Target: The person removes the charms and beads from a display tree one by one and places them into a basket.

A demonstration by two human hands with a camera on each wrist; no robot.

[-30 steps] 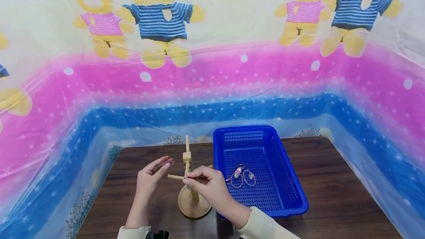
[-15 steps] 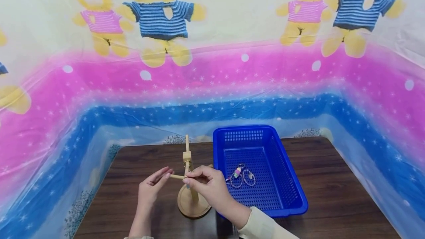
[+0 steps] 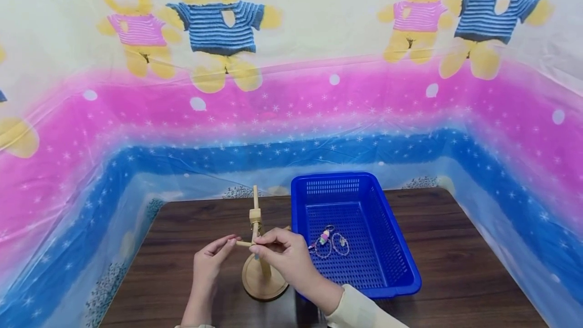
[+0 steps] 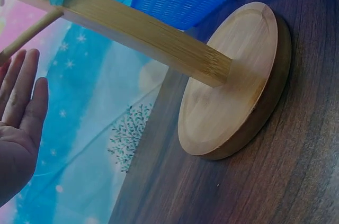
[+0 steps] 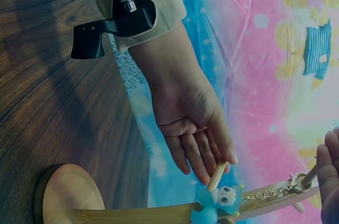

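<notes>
A wooden stand with pegs has a round base (image 3: pixel 265 280) and an upright post (image 4: pixel 143 36). My left hand (image 3: pixel 210 259) pinches the outer end of a thin wooden peg (image 3: pixel 243 243) on the post's left side. In the head view my right hand (image 3: pixel 284 254) holds thumb and index finger together in front of the post. The right wrist view shows a second peg (image 5: pixel 311 177) running toward my right hand's fingers (image 5: pixel 328 171), which partly hide it. A keychain with a light-blue figure (image 5: pixel 211 205) hangs by its chain (image 5: pixel 270 191) along the post.
A blue plastic basket (image 3: pixel 396 247) stands right of the stand. Inside it lie bead-and-loop trinkets (image 3: pixel 325 237). The dark wooden tabletop (image 3: pixel 464 257) runs to a patterned cloth (image 3: pixel 282 151) behind and at the sides.
My left hand has moved slightly right, onto the peg's end, and its fingertips now cover part of it. The right hand stays in place by the post.
</notes>
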